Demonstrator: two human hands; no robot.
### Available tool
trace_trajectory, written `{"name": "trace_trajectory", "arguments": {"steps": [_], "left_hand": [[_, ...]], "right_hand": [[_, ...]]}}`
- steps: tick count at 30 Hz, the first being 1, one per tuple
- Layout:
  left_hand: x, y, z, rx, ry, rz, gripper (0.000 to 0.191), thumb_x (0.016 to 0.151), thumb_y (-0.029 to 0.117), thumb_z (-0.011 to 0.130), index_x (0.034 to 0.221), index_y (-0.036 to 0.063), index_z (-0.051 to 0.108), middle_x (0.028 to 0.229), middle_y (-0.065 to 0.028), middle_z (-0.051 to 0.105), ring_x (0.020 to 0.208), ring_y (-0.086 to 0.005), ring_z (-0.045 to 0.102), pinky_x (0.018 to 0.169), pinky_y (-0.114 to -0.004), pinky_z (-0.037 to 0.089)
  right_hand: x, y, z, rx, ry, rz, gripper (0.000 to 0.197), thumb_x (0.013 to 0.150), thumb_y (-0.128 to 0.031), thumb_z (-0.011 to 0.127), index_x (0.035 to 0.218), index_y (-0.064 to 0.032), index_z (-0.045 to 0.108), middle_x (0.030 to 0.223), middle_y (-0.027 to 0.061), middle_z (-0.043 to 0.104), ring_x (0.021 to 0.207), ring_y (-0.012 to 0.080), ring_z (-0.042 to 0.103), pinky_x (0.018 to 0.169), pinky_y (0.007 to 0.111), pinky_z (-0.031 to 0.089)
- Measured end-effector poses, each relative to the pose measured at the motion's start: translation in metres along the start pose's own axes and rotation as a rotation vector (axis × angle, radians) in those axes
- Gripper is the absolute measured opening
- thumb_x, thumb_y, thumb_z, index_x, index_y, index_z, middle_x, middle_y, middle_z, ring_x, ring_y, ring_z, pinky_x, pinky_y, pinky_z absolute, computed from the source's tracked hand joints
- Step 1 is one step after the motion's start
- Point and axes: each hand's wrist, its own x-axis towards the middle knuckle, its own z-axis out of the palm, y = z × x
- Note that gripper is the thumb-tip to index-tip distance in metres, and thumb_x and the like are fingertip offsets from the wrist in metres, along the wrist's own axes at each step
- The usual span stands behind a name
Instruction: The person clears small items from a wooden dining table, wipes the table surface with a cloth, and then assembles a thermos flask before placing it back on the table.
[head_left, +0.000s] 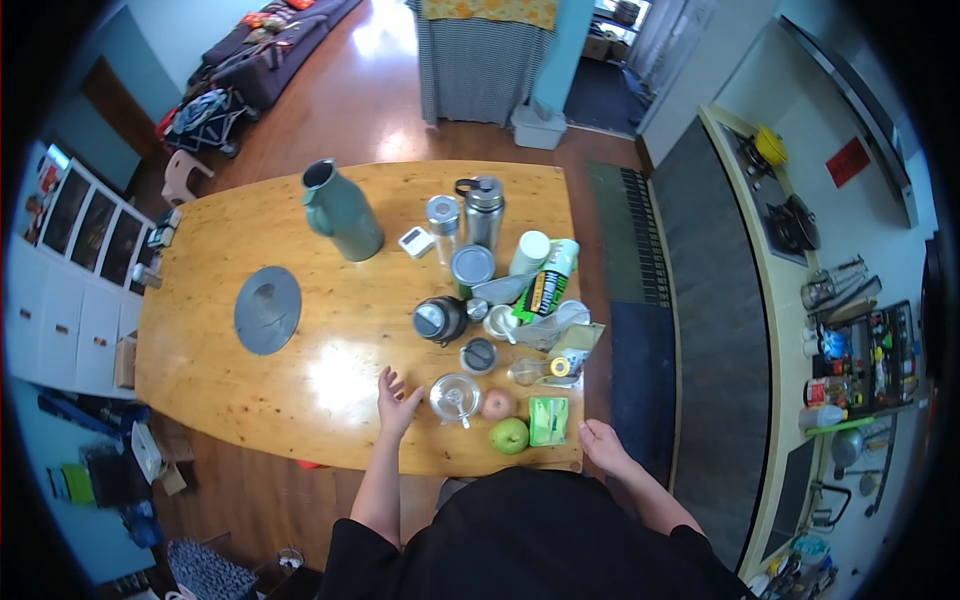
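My left hand (397, 401) is held with fingers apart and nothing in it, just left of a glass bowl (455, 397) with a spoon in it. At the table's right edge is my right hand (600, 442), its fingers curled; whether it holds something small cannot be told. Between the hands lie a reddish round fruit (497, 404), a green apple or pear (509, 436) and a green packet (548, 421). Behind them stand a lidded jar (478, 355), a small glass bottle with a yellow top (534, 371) and a dark bottle (439, 319).
Farther back on the wooden table (202, 375) stand a green jug (345, 214), a steel bottle (484, 214), a glass bottle (443, 225), a white timer (416, 242), a canister (472, 268) and several packages. A round grey mat (268, 310) lies at left. A kitchen counter (780, 360) runs along the right.
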Motion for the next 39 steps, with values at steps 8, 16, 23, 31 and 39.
{"name": "trace_trajectory", "arguments": {"steps": [8,16,23,31,39], "left_hand": [[-0.072,-0.001,-0.032,-0.108,0.090,0.089,0.053,0.082,0.022,0.080,0.124,0.0006,0.057,0.114,-0.0107,0.065,0.101,-0.0188,0.063,0.087,-0.033,0.051],[-0.168,0.037,-0.041,-0.213,-0.030,0.216,0.040,0.085,0.016,0.077,0.120,0.0010,0.062,0.109,-0.0106,0.067,0.100,-0.0186,0.064,0.089,-0.031,0.052],[-0.222,0.063,-0.008,-0.215,-0.461,0.092,0.032,0.095,0.020,0.067,0.120,0.0001,0.064,0.106,-0.0071,0.067,0.095,-0.0120,0.064,0.085,-0.027,0.052],[-0.262,0.066,0.085,-0.295,-0.667,0.019,0.022,0.095,0.011,0.066,0.112,-0.0019,0.065,0.096,-0.0047,0.070,0.087,-0.0085,0.064,0.079,-0.022,0.052],[-0.332,0.088,0.260,-0.321,-0.805,-0.057,0.011,0.095,0.009,0.067,0.100,-0.0006,0.065,0.091,-0.0030,0.069,0.082,-0.0076,0.063,0.074,-0.021,0.051]], "right_hand": [[-0.016,-0.026,0.056,-0.001,-0.240,0.054,0.029,0.097,-0.025,0.060,0.082,-0.0015,0.066,0.068,0.0013,0.062,0.057,0.0090,0.055,0.052,0.026,0.044],[-0.023,-0.038,0.131,0.031,-0.287,-0.187,0.018,0.097,-0.012,0.060,0.112,-0.0042,0.056,0.074,0.0012,0.058,0.065,0.0084,0.054,0.058,0.025,0.044],[-0.047,-0.056,0.132,-0.187,-0.319,-0.432,0.032,0.096,-0.013,0.056,0.127,-0.0066,0.047,0.094,0.0134,0.060,0.086,0.0199,0.060,0.073,0.036,0.049],[-0.082,-0.024,0.063,-0.147,-0.375,-0.316,0.049,0.096,-0.008,0.048,0.142,-0.0063,0.031,0.091,0.0128,0.063,0.087,0.0256,0.064,0.079,0.039,0.051],[-0.146,0.115,-0.077,0.261,-0.187,-0.258,0.041,0.097,-0.016,0.056,0.134,-0.0021,0.044,0.097,0.0131,0.068,0.092,0.0223,0.066,0.081,0.035,0.052]]}}
